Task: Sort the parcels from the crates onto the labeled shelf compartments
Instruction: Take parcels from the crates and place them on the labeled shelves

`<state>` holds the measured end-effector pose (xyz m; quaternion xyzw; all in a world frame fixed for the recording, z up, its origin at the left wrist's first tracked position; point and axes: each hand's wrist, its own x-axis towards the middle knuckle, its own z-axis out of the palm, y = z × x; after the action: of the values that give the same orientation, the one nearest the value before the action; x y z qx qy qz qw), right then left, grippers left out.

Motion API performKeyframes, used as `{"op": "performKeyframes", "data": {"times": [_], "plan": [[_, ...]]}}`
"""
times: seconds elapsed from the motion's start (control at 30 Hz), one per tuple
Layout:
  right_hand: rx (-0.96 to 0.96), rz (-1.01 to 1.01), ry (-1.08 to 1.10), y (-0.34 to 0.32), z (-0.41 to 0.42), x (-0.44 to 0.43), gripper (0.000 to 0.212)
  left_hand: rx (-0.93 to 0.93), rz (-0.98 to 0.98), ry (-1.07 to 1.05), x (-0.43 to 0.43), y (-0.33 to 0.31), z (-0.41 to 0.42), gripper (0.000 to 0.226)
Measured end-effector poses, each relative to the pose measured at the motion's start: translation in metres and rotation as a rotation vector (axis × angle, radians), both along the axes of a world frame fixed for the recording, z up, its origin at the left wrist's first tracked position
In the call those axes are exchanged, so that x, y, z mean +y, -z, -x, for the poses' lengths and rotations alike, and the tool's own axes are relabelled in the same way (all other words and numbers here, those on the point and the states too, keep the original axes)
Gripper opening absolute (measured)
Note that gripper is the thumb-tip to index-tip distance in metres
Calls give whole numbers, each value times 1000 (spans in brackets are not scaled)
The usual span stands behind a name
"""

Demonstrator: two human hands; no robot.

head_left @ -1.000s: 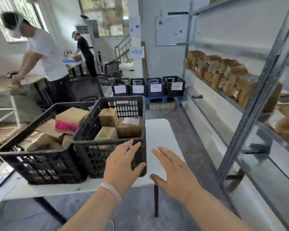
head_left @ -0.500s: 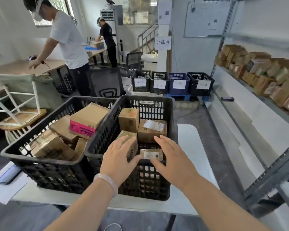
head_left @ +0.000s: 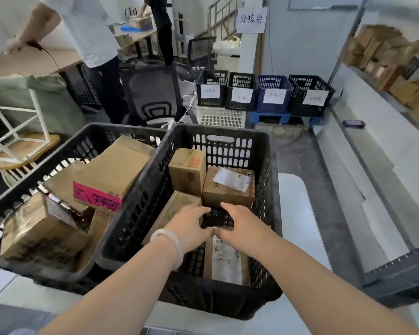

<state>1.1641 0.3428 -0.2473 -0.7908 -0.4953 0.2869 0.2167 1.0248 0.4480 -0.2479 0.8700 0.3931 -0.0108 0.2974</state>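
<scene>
Both hands are lowered into the right crate (head_left: 264, 151) on the bench (head_left: 298, 213), meeting over a flat parcel (head_left: 224, 257) stood against its near wall. The left hand (head_left: 188, 228) and right hand (head_left: 242, 226) are placed at its top edge, presumably for lifting; whether either grip has closed cannot be told.

Just one view here, a wide-angle head cam looking forward and down, close over the right crate (head_left: 266, 151) at frame center. Shelf (head_left: 382, 76) runs along the upper right, labeled bins (head_left: 264, 93) sit upper middle.
</scene>
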Motion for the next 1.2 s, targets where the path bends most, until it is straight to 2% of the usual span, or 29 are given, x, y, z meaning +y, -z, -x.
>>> {"op": "performKeyframes", "data": {"times": [0.1,0.17,0.3,0.4,0.5,0.63,0.7,0.77,0.83,0.9,1.0,1.2], "plan": [[72,77,85,7,-3,13,60,28,90,14,13,5,-13,47],[100,165,154,12,-5,17,53,118,170,42,20,12,-18,41],[41,473,239,21,-5,25,62,275,233,92,30,30,-29,44],[24,615,231,23,-7,34,48,379,241,149,34,39,-40,53],[13,716,208,25,-6,40,37,469,357,227,32,44,-43,63],[103,753,252,35,4,41,68,420,560,203,29,54,-36,45],[127,718,258,35,6,43,74,339,715,64,30,58,-32,43],[136,682,268,33,4,44,62,261,822,-54,31,60,-30,42],[190,611,344,28,1,44,47,194,836,-130,33,58,-29,42],[273,496,488,23,-3,42,35,88,798,-172,34,53,-30,48],[276,311,610,11,-4,39,28,-83,671,-178,35,40,-33,61],[212,-131,613,-13,7,40,41,-380,427,-143,52,8,-28,71]]}}
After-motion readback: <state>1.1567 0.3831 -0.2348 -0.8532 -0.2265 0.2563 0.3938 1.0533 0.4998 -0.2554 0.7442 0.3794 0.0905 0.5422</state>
